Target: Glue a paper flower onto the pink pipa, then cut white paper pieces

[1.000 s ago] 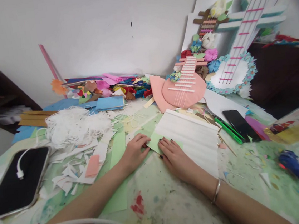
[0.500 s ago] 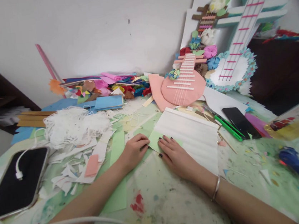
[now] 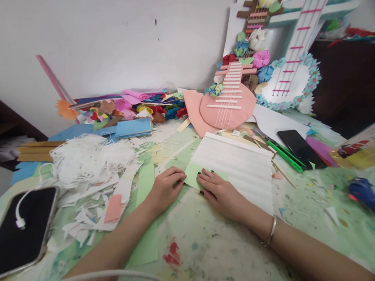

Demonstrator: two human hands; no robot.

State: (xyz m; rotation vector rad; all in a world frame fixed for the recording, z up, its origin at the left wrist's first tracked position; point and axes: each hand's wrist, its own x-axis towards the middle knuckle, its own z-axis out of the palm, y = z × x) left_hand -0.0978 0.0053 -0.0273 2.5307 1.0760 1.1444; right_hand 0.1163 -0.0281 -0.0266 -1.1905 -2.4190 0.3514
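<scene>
A small piece of light green paper (image 3: 194, 172) lies over the left part of a white ridged sheet (image 3: 240, 158). My left hand (image 3: 165, 187) is closed at the green paper's left corner, its fingertips pinching the edge. Flat on the paper rests my right hand (image 3: 221, 191), fingers stretched out, its palm side reaching over the white sheet. A longer light green strip (image 3: 144, 235) lies beneath my left forearm.
White yarn (image 3: 88, 158), paper scraps (image 3: 81, 222) and a phone with a cable (image 3: 18, 232) lie left. Paper guitars (image 3: 229, 104) lean at the back. Right are green scissors (image 3: 286, 155), another phone (image 3: 300, 148), a tape dispenser (image 3: 368, 151) and a blue-handled tool (image 3: 372, 203).
The view has shifted slightly. My hands stay in almost the same place on the green paper, with no other visible movement.
</scene>
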